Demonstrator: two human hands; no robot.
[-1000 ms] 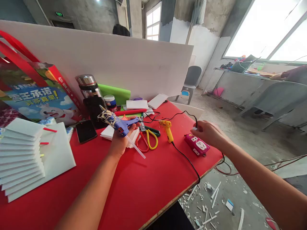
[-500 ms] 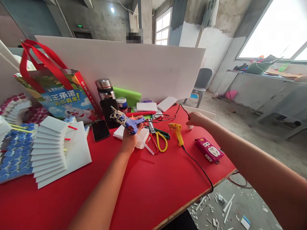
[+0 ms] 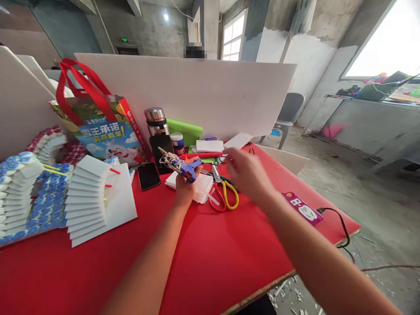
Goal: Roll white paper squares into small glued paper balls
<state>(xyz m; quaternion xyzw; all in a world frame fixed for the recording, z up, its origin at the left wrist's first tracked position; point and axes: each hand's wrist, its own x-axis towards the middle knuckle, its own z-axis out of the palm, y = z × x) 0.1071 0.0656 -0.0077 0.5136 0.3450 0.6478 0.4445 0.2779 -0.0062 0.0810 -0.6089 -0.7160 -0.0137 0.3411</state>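
My left hand (image 3: pixel 185 192) is wrapped around a blue hot glue gun (image 3: pixel 192 169). Dried glue strings coat its front end, and the nozzle points up and to the left. A translucent glue stick (image 3: pixel 210 195) sticks out behind it. Motion smears my right hand (image 3: pixel 246 168), which is over the table right of the glue gun; whether its fingers hold anything is unclear. Between the hands lie scissors (image 3: pixel 231 202) with one red and one yellow handle. Beneath the gun is a stack of white sheets (image 3: pixel 172 180). The yellow glue gun is hidden from view.
A pink power strip (image 3: pixel 300 208) with a black plug sits near the right edge of the red table (image 3: pixel 203 258). Leftward are a phone (image 3: pixel 148 176), fanned white foam pieces (image 3: pixel 88 205) and a gift bag (image 3: pixel 108 131). A thermos (image 3: pixel 155 120) and a white board (image 3: pixel 197 92) stand behind.
My right hand has moved left from the black cord toward the scissors. The view has turned slightly left. My left hand keeps the blue glue gun; the yellow one has gone out of sight.
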